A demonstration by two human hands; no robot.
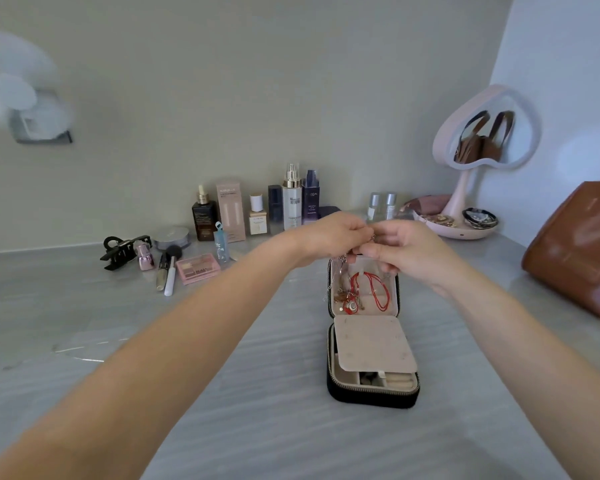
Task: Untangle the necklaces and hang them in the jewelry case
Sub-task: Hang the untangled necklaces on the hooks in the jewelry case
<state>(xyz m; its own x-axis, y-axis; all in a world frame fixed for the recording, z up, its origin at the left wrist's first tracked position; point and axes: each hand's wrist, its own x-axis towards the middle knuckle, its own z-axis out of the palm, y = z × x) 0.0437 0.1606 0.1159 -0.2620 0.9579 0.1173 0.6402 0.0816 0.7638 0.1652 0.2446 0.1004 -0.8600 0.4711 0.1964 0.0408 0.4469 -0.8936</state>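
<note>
Left hand [329, 237] and right hand [400, 249] met above the open black jewelry case [371, 396] on the grey tabletop [257, 393], fingers pinched on a thin silver chain [340, 268], tangled necklaces [352, 299] hung inside the lid, red cord necklace [378, 291] beside them.

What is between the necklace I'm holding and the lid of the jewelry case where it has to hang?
Nothing visible blocks it. Both hands, left hand and right hand, pinch the silver necklace directly above the open jewelry case. The lid already holds a red cord necklace and a cluster of pendants, crowding its left side.
</note>
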